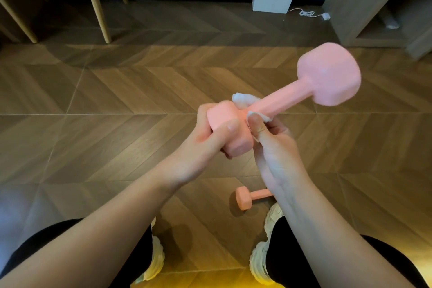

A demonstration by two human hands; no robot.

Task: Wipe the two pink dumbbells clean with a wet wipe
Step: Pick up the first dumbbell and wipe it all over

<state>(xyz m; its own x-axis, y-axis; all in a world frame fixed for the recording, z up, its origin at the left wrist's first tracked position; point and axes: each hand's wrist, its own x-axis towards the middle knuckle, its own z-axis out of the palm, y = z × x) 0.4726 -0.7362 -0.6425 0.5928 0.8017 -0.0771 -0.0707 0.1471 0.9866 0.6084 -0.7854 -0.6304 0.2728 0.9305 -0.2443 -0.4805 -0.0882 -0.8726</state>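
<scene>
Bare forearms, black trousers, chunky white sneakers.

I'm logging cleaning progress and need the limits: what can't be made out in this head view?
Head view:
- Second dumbbell, on the floor: its far end is hidden behind the right forearm.
- Held dumbbell: near head largely covered by the left hand; far head blurred, so cleanliness unreadable.
- Wet wipe: mostly hidden behind the handle and under the right hand.
</scene>
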